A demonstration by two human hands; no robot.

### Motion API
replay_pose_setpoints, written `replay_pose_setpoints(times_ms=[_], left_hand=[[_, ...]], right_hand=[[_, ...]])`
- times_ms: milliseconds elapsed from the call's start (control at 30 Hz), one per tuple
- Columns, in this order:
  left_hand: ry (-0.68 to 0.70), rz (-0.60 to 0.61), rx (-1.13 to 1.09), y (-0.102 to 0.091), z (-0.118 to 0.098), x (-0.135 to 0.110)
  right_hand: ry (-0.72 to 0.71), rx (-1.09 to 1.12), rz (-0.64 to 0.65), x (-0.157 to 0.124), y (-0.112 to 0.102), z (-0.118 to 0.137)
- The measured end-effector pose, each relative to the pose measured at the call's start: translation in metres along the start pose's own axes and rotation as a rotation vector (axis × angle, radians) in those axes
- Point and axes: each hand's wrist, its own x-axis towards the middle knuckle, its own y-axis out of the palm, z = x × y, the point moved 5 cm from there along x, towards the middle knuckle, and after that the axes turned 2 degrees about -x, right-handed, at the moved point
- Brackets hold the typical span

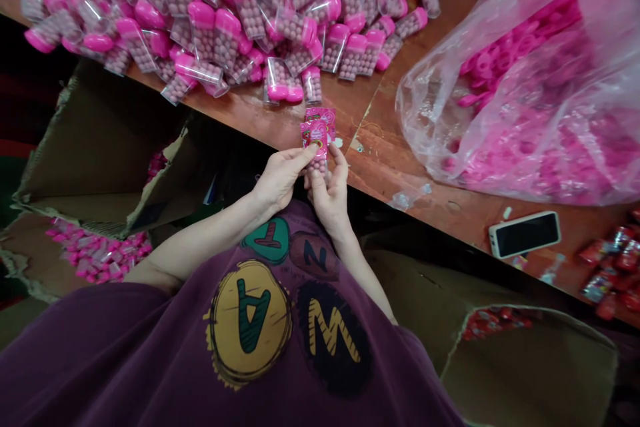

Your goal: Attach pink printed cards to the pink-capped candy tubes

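At the table edge, both hands are closed around a small clear candy bottle (317, 165) with pale pink balls in it. My left hand (278, 177) presses a pink printed label (315, 136) against it with the thumb. From the other side my right hand (330, 195) grips the bottle's lower part, fingers wrapped behind. Another pink printed piece (328, 116) shows just behind the label. Beyond the hands lies a big heap of clear candy bottles with pink caps (245, 10), all filled with the same balls.
On the wooden table (385, 153), a clear plastic bag (425, 100) holds many pink plastic parts. A phone (525, 235) and red wrapped pieces (615, 263) lie at the right. Below the edge stand cardboard boxes (95, 147) (545, 373), with pink pieces (103, 253) at the left.
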Motion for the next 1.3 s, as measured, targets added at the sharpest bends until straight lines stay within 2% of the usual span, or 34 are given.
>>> replay_pose_setpoints(times_ms=[67,133,233,333,433,600,700,800,967,1133,1200,1300], left_hand=[[0.014,-0.026,-0.026,-0.001,0.005,-0.002],[0.01,-0.02,-0.049,-0.001,0.009,-0.003],[-0.024,0.044,-0.074,-0.003,0.009,-0.003],[-0.073,0.15,-0.067,-0.003,0.005,-0.001],[-0.085,0.158,-0.039,-0.007,0.002,0.001],[-0.051,0.031,-0.062,-0.007,0.004,0.001],[-0.014,-0.031,-0.074,-0.005,0.006,-0.001],[-0.045,-0.04,-0.066,-0.007,0.008,0.0],[-0.115,0.038,-0.144,-0.012,0.014,0.003],[-0.123,0.134,-0.164,-0.013,0.015,-0.001],[-0.086,0.101,-0.115,-0.016,0.009,0.001],[0.032,-0.028,-0.018,-0.022,-0.005,0.008]], right_hand=[[-0.011,-0.007,-0.029,0.0,0.002,0.0],[0.055,0.078,0.011,-0.001,0.003,0.002],[0.164,0.247,0.106,-0.002,0.004,0.009],[0.192,0.294,0.132,-0.001,0.0,0.011],[0.149,0.178,0.112,0.001,-0.004,0.002],[-0.143,-0.243,-0.003,0.002,-0.007,-0.006],[-0.186,-0.377,-0.013,0.001,-0.008,-0.005],[-0.133,-0.266,0.006,0.002,-0.007,-0.004],[0.138,0.127,0.093,0.001,0.003,-0.004],[0.194,0.264,0.149,0.001,0.0,0.004],[0.196,0.3,0.176,0.001,-0.003,0.005],[0.187,0.315,0.208,0.001,-0.005,0.005]])
